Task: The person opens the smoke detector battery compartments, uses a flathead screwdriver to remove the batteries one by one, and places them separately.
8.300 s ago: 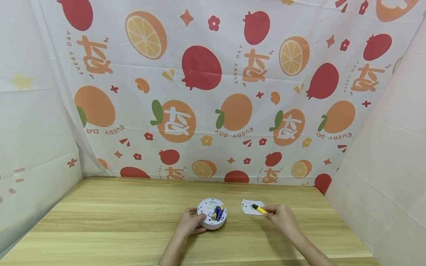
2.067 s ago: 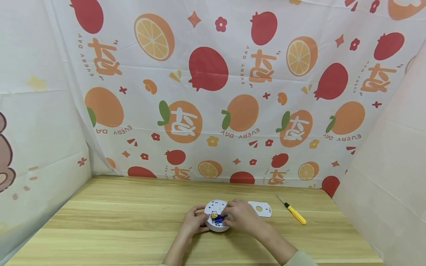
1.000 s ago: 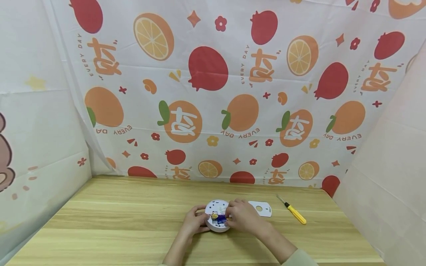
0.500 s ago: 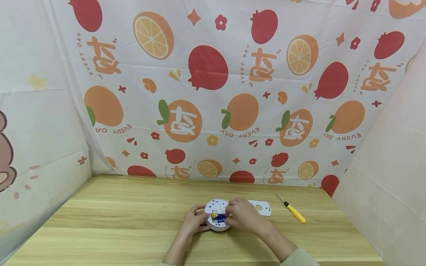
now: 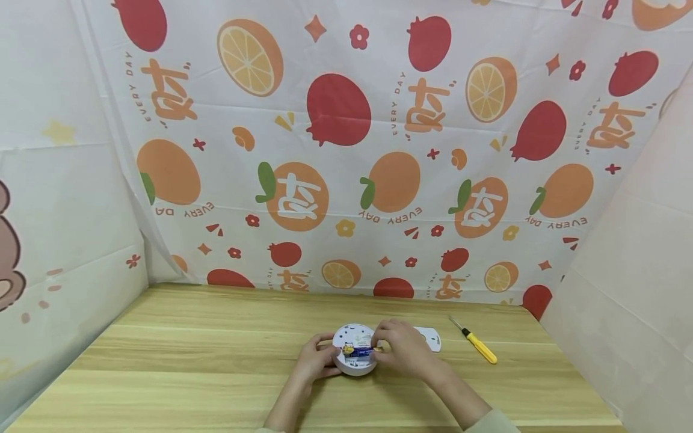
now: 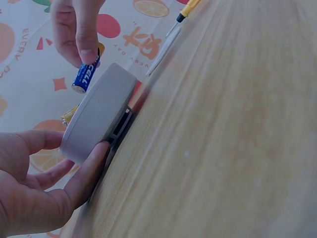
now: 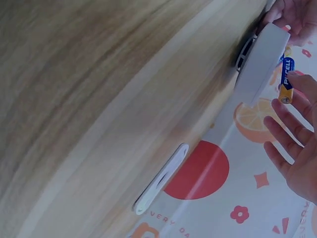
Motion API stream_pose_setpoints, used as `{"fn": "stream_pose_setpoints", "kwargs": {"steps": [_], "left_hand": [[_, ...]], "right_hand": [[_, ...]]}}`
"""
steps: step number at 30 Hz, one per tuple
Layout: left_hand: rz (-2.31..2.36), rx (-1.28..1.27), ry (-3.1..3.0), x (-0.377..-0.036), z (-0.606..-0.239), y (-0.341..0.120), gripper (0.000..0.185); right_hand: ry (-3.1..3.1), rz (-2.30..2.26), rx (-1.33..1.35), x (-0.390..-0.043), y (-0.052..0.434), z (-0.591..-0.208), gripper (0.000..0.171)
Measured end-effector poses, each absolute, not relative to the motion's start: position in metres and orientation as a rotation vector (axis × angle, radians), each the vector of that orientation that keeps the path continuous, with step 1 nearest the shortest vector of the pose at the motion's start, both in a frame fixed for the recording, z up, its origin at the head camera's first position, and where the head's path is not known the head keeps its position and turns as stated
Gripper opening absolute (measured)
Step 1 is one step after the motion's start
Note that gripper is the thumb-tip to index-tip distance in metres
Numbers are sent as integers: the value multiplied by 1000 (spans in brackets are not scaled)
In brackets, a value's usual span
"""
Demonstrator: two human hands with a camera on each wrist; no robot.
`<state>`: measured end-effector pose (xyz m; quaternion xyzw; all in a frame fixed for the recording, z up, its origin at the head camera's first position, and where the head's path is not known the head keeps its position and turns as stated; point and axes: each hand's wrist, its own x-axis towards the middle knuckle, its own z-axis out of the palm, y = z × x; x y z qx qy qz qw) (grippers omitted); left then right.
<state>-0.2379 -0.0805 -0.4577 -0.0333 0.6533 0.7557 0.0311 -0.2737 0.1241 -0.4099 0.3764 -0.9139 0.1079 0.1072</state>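
A round white device [image 5: 346, 332], resembling a smoke alarm, lies face up on the wooden table. My left hand [image 5: 315, 359] grips its left side, fingers and thumb around the rim. My right hand [image 5: 403, 349] pinches a blue and yellow battery [image 7: 288, 74] between thumb and finger. In the left wrist view this battery [image 6: 86, 77] is tilted just above the device's open face, clear of the rim. The yellow end of another battery [image 6: 68, 115] sticks up from the device nearer my left hand. The compartment itself is partly hidden by the battery and fingers.
A white mounting plate [image 5: 431, 338] with a hole lies behind my right hand, partly covered by it. To its right rests a yellow-handled screwdriver [image 5: 479, 347], tip pointing away. A fruit-print cloth [image 5: 335, 180] hangs at the table's far edge.
Earlier my right hand held the screwdriver over the plate; it now lies on the table. In the last half second my right hand has lifted a battery from the device. My left hand keeps its grip.
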Motion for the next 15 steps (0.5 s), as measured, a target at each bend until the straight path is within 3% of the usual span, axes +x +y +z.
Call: {"fn": "stream_pose_setpoints", "kwargs": {"steps": [15], "left_hand": [[2313, -104, 2014, -238, -457, -81, 48]], "right_hand": [[-2586, 466, 983, -268, 140, -403, 9]]}}
